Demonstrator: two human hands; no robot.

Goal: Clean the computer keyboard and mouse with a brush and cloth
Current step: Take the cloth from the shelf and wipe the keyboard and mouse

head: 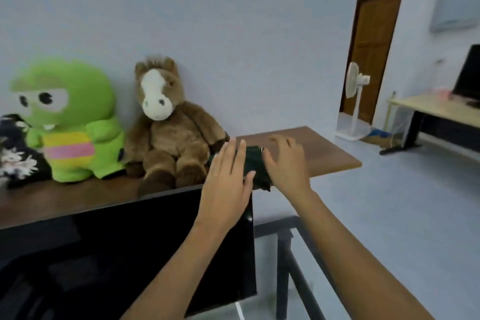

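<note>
Dark monitor (124, 249) up close, under the left hand (226, 179), fingers straight. Dark cloth (255, 166) between it and the right hand (284, 161), fingers spread, loosely bent. Plush horse (166, 122) left of both.

Three plush toys sit at left: one green stuffed dinosaur (70, 122), one brown stuffed horse (168, 122), one black-and-white plush (15, 148) at the left edge. One dark green folded cloth (255, 164) lies mid-frame between two bare hands, left hand (228, 177) and right hand (285, 161). Two black monitors show, one black flat monitor (130, 241) lower left, one dark screen (468, 73) far right, plus one white standing fan (354, 91) and one brown wooden door (371, 52)
</note>
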